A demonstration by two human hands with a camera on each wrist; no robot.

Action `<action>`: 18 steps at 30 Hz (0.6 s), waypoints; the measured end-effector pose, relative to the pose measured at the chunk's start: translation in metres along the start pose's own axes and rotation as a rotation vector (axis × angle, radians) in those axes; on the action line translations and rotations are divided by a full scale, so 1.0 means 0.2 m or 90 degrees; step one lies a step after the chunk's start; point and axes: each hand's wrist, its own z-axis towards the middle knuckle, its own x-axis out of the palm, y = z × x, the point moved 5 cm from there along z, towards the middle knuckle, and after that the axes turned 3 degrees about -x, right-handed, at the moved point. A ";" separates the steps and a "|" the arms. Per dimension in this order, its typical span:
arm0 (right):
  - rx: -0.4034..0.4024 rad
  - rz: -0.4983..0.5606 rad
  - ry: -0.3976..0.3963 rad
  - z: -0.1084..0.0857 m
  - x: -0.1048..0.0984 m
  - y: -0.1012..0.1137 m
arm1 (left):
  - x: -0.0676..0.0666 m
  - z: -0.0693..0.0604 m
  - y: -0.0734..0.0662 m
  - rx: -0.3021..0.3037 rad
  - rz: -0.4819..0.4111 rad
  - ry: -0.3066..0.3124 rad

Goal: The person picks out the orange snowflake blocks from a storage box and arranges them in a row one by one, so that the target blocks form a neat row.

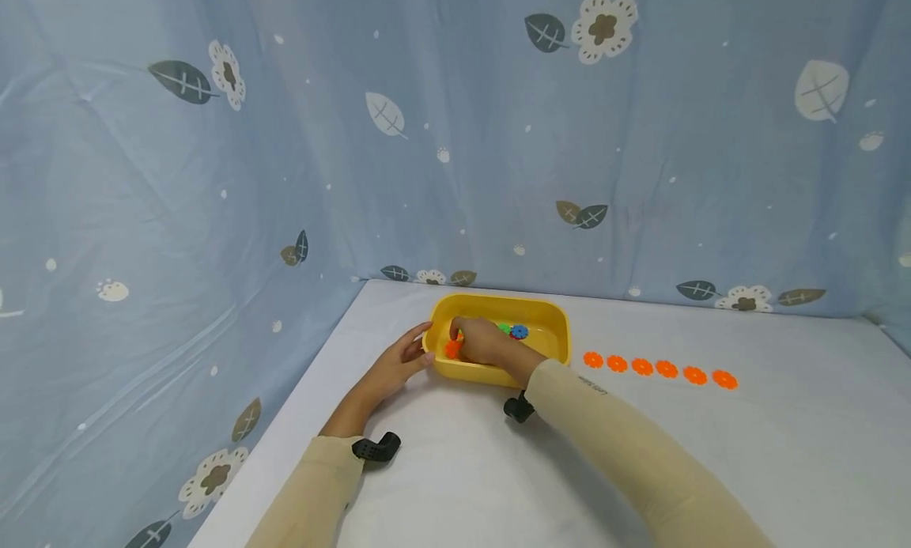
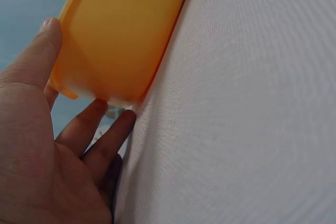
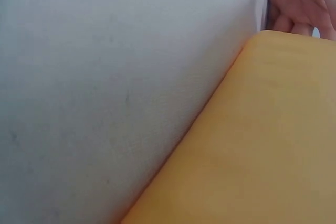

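A yellow plastic basin [image 1: 555, 338] stands on the white-covered table. At its left end is my left hand [image 1: 391, 370], with the thumb on the rim and the fingers against the end wall. In the left wrist view, the fingers [image 2: 107, 153] of that hand look mostly straight. My right hand [image 1: 484, 342] reaches down inside the basin, its fingers bent over an orange flower-shaped piece [image 1: 452, 349]. Whether the fingertips pinch this piece is hidden. A blue flower-shaped piece [image 1: 520, 332] and a green one [image 1: 504, 328] lie behind the right hand.
Several orange flower-shaped pieces [image 1: 642, 367] lie in a row on the table, right of the basin. A blue patterned curtain [image 1: 455, 137] hangs along the back and left sides. The white table cover [image 1: 441, 469] extends in front of the basin.
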 end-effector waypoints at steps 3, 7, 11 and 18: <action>0.001 0.010 -0.005 -0.01 0.00 -0.01 | 0.00 0.00 0.01 0.002 -0.004 0.001; 0.006 0.034 -0.007 -0.03 -0.03 -0.02 | 0.00 0.01 0.01 0.000 0.005 -0.002; 0.015 0.058 -0.013 -0.06 -0.06 -0.05 | 0.00 0.01 0.01 -0.002 0.015 -0.005; 0.007 0.065 -0.027 -0.10 -0.12 -0.08 | -0.01 0.01 0.02 0.006 0.005 0.000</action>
